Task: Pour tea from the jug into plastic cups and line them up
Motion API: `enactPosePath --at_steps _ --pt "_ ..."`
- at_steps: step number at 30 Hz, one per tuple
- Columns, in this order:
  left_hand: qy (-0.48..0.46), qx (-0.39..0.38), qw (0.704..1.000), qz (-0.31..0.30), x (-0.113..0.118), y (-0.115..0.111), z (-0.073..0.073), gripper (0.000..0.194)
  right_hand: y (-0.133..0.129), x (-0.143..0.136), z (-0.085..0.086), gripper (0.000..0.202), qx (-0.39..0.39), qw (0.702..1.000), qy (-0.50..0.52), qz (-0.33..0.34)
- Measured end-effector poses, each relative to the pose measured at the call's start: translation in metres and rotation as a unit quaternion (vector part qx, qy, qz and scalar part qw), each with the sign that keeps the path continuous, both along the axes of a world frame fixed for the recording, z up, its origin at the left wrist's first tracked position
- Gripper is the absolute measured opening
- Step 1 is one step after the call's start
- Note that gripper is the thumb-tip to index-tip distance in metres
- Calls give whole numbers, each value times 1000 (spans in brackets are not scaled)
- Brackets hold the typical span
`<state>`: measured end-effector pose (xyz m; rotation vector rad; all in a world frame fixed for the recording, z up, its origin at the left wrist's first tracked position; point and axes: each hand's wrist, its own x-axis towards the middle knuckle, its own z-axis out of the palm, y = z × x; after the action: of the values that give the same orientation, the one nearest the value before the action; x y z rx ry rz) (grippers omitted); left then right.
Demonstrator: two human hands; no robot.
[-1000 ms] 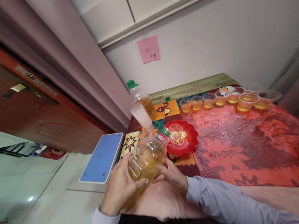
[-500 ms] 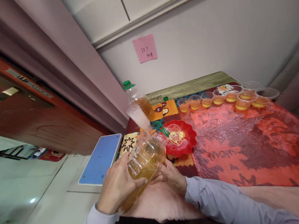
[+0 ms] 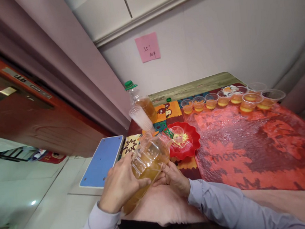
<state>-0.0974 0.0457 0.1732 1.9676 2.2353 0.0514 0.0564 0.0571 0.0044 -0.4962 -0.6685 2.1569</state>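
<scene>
A large clear plastic bottle [image 3: 146,165] of yellowish liquid is tilted, its mouth pointing up and right over a red scalloped plate [image 3: 194,144]. My left hand [image 3: 121,184] wraps round its body from the left. My right hand [image 3: 173,177] grips it from the right, lower side. A clear plastic cup [image 3: 177,133] stands on the plate by the bottle's mouth; whether liquid is flowing I cannot tell. Green plastic [image 3: 168,131] shows at the bottle neck. Behind stands a second bottle [image 3: 146,107] with a green cap, beside a leaning stack of clear cups [image 3: 141,119].
A row of several filled clear cups [image 3: 212,101] runs along the table's back right. A small green cap [image 3: 168,99] lies near the back edge. A red patterned tablecloth [image 3: 226,157] covers the table. A blue stool top [image 3: 103,162] is at the left, near a wooden door [image 3: 47,121].
The held bottle is tipped slightly further toward the cup on the plate, and the green plastic at its neck has shifted a little. Both hands keep their hold.
</scene>
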Motion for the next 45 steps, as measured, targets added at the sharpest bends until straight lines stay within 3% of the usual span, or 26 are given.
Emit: enactPosePath --at_steps 5,14,23,29,45 --pt "15 26 999 -18 -5 0 -4 73 0 0 0 78 -2 1000 1 0" --pt "12 -17 1000 18 4 3 4 72 2 1 0 78 4 1000 7 8" --pt "31 -18 999 4 3 3 4 79 2 2 3 77 5 1000 7 9" --pt "46 -39 998 13 8 5 10 69 2 2 2 80 6 1000 6 9" --pt "71 -96 993 23 19 4 23 82 3 -2 -4 78 5 1000 18 7"
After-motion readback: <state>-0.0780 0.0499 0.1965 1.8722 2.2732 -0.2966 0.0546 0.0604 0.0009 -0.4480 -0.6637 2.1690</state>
